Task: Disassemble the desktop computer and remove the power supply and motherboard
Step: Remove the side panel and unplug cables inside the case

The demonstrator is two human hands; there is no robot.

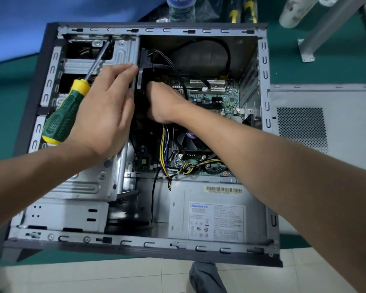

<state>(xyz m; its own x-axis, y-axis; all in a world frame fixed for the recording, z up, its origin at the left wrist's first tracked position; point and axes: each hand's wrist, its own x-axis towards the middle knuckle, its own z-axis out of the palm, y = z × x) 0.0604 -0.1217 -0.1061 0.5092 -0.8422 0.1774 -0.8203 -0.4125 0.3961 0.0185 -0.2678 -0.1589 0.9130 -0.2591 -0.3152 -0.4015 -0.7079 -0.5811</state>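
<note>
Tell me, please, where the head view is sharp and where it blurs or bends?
Head view: sharp at the centre, where the power supply label barcode shows; the case edges bow from wide-angle distortion; the bottle and corners are soft; both hands, left and right, are slightly blurred.

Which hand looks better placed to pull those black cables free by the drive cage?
Probably the right hand: it's already down among the black cables. The left hand rests on the drive cage.
</note>
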